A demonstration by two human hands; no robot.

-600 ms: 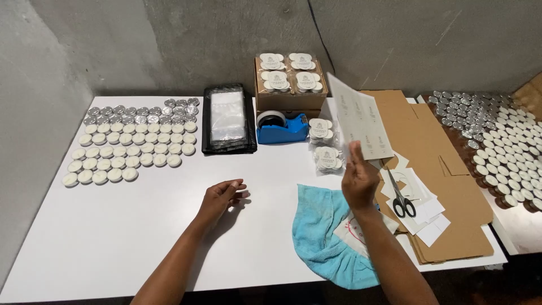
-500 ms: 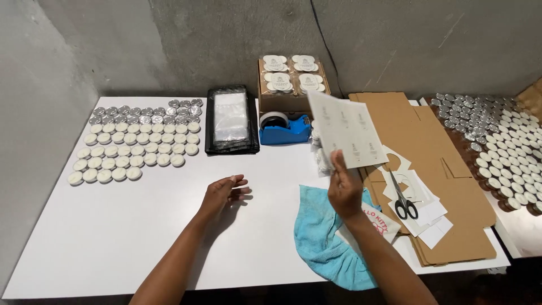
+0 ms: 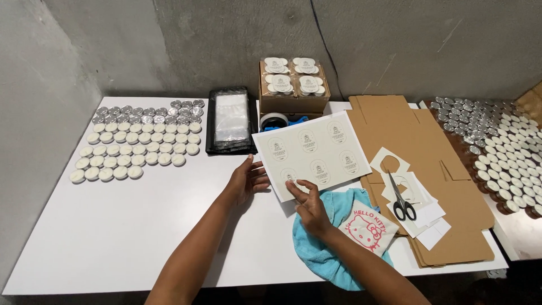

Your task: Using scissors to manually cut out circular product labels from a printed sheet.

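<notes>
I hold a white sheet of round stickers flat above the white table, facing me. My left hand grips its left edge. My right hand pinches the bottom edge, thumb on one sticker. Below my right hand lies a blue cloth with a pink cartoon patch. The sheet hides most of the blue tape dispenser and the small packs behind it.
Rows of white tea-light candles fill the left. A black stack of clear bags and a cardboard box of packed candles stand at the back. Flat cardboard with scissors and paper scraps lies right; more candles far right.
My right hand has lowered the sticker sheet from upright to flat and moved it left. My left hand has risen off the table and taken the sheet's left edge.
</notes>
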